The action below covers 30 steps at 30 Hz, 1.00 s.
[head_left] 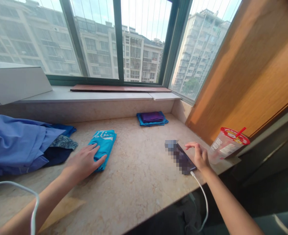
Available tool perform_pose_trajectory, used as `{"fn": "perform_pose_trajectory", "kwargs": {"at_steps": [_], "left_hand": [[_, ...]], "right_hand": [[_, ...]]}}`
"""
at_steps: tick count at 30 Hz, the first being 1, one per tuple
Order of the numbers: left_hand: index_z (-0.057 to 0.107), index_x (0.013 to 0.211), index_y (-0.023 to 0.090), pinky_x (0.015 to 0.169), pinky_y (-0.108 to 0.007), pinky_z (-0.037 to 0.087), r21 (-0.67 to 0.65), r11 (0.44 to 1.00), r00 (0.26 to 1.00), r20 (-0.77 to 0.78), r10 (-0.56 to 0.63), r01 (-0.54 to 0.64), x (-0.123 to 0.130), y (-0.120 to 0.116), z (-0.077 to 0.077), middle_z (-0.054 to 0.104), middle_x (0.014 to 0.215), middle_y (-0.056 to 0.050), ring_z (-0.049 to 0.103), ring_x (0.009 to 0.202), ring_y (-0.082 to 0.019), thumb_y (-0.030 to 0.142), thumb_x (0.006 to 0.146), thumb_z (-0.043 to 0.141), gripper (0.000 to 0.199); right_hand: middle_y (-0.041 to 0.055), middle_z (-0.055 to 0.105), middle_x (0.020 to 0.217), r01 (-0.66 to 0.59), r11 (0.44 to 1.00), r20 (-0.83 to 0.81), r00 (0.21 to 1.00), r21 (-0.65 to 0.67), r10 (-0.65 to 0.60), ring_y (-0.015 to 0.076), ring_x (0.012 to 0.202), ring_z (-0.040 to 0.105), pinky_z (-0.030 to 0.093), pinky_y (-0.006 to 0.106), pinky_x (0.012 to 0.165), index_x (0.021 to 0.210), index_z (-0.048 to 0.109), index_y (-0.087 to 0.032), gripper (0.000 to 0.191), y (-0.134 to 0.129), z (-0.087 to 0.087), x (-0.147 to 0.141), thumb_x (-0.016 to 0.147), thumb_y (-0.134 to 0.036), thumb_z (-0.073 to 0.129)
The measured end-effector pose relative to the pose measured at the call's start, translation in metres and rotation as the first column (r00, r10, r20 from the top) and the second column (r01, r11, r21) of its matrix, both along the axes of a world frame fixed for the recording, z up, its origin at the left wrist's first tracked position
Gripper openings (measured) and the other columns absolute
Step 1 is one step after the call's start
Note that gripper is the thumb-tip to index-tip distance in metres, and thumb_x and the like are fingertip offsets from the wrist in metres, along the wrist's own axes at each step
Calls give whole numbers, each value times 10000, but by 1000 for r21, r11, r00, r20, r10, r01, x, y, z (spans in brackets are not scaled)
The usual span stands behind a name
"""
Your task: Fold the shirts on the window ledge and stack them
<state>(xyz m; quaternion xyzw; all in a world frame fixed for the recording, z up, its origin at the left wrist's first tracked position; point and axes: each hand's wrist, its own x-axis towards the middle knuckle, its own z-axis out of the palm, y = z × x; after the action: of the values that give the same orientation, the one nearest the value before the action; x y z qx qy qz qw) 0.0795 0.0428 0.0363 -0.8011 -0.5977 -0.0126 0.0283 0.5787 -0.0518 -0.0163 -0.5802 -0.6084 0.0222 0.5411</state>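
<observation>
My left hand (86, 162) lies flat, fingers spread, on a folded turquoise cloth (106, 146) with white lettering, perhaps a T-shirt. On the right, my right hand (199, 156) hovers at the edge of a smartphone (186, 160), its fingers partly bent and apart, holding nothing. The phone lies face up on the stone counter (136, 163), and part of it is blurred out. A white charging cable (205, 199) is plugged into its near end and hangs over the counter's edge.
Rumpled blue and dark clothes (13, 143) lie at the left. A folded purple and blue cloth (152, 117) sits near the back wall. At right stands a plastic drink cup (223, 147) with a red straw. A white box (16, 81) rests on the windowsill.
</observation>
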Motion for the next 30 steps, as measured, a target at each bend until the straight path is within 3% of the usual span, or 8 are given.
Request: {"fn": "perform_pose_trajectory", "kwargs": {"at_steps": [4, 6, 11, 15, 21, 25, 30], "left_hand": [[643, 1333, 122, 1107, -420, 411, -19, 999, 999, 14, -45, 45, -2, -3, 1, 558, 1456, -159, 492, 1380, -318, 416, 941, 409, 544], [654, 1324, 137, 1091, -428, 428, 8, 998, 997, 51, -55, 54, -3, -6, 0, 570, 1442, -156, 507, 1368, -320, 385, 951, 410, 510], [695, 1265, 172, 1070, -441, 450, 83, 995, 986, 149, -74, 62, -5, -9, -6, 607, 1404, -143, 524, 1351, -332, 394, 943, 449, 463], [710, 1239, 177, 1068, -436, 456, 87, 995, 980, 185, -69, 54, -7, -7, -9, 627, 1385, -131, 534, 1341, -331, 401, 921, 470, 457], [693, 1266, 162, 1043, -439, 475, 83, 995, 989, 132, -68, 57, -8, -5, -12, 603, 1412, -143, 537, 1337, -336, 434, 930, 421, 510], [707, 1236, 166, 1068, -456, 455, 91, 994, 988, 139, -68, 55, -8, -3, -13, 623, 1389, -143, 544, 1331, -337, 425, 910, 445, 492], [717, 1201, 146, 1070, -492, 455, 122, 991, 984, 161, -76, 56, -9, -1, -12, 640, 1368, -147, 575, 1291, -358, 437, 883, 470, 497]], "right_hand": [[82, 739, 805, 154, 988, 56, 986, 28, -155, 251, 854, 693, 513, 411, 862, 831, 700, -214, 556, 4, 10, -6, 1039, -521, 286], [91, 752, 818, 163, 987, 89, 983, -17, -161, 260, 863, 705, 519, 423, 870, 848, 713, -219, 578, 11, 18, -12, 1028, -559, 282], [114, 782, 944, -78, 956, 130, 984, -284, 119, 273, 1047, 709, 519, 435, 988, 1057, 748, -236, 659, 42, 34, -26, 988, -671, 259], [104, 781, 1047, -173, 920, 154, 959, -352, 239, 277, 1080, 707, 516, 453, 1026, 1128, 739, -240, 644, 56, 31, -27, 943, -721, 353], [137, 760, 1116, -169, 952, 43, 982, -257, 186, 262, 889, 758, 594, 413, 847, 1190, 684, -222, 576, 26, 16, -3, 1019, -610, 295], [118, 770, 1042, -160, 983, -131, 980, -84, 149, 244, 826, 756, 580, 446, 839, 1152, 668, -201, 529, 2, 4, 9, 1041, -558, 293], [100, 770, 925, -147, 989, -220, 964, 18, 147, 252, 763, 739, 566, 463, 786, 1057, 700, -188, 535, -9, -7, 14, 1041, -536, 295]]}}
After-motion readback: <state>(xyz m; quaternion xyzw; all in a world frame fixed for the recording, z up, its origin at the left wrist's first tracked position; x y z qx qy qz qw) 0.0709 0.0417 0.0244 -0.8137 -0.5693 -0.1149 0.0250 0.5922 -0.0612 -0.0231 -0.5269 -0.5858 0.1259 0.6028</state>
